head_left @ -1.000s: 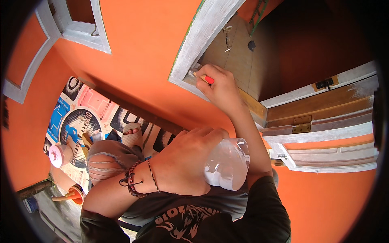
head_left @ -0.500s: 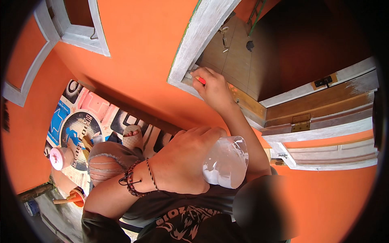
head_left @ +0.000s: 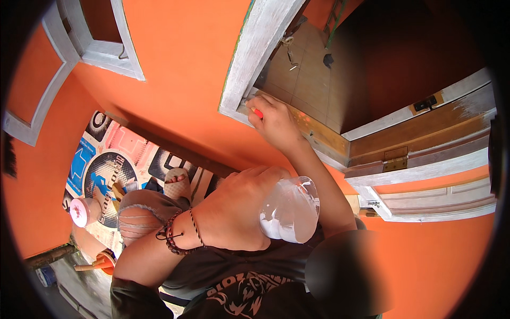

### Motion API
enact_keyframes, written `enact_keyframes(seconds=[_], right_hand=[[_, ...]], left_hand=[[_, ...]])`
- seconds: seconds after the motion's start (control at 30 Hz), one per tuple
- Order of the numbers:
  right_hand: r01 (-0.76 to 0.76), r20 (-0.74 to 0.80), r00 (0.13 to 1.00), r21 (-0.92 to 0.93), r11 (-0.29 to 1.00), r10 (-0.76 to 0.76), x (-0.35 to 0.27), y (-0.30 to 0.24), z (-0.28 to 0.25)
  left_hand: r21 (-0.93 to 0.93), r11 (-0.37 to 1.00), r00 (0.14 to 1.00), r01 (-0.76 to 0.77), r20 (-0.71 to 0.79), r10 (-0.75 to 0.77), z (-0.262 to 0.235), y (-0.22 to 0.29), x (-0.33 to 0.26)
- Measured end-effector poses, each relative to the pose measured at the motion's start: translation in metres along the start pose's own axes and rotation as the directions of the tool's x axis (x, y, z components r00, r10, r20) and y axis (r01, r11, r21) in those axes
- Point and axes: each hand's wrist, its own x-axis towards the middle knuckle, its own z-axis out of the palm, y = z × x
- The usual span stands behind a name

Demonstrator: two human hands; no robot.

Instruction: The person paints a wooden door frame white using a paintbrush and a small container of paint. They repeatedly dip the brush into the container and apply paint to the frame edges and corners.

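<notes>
I had the left hand [head_left: 236, 211] clasping a clear, white-smeared cup [head_left: 289, 212], apparently close for dipping; the right hand [head_left: 275, 121] pinched a red-ended handle [head_left: 258, 113], probably a brush's, at the lower-left corner of the white frame [head_left: 244, 69].

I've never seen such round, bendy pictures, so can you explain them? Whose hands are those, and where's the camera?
There's no robot here, just a person's two bare hands. The camera is worn on the person's head and looks down; its fisheye lens makes straight edges look curved. The left hand holds a tilted clear plastic cup with something white inside, probably paint. The right hand pinches a red-ended tool in its fingers. It may be a paintbrush, but the hand mostly hides it. That hand is at the corner of a whitish wooden frame. Lower down lies a printed sheet, where you can see a sandalled foot and a pink-topped tub.
</notes>
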Motion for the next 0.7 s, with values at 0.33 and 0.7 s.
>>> enact_keyframes(seconds=[0.33, 0.7], right_hand=[[-0.080, -0.092, 0.992, 0.053, 0.995, 0.084, 0.001, -0.001, -0.004], [-0.426, 0.022, 0.882, 0.468, 0.774, 0.472, -0.020, -0.037, -0.138]], left_hand=[[-0.013, 0.999, 0.999, 0.046, 0.017, -0.046, -0.001, -0.001, 0.000], [0.044, 0.993, 0.984, 0.108, -0.147, -0.101, 0.002, -0.015, 0.005]])
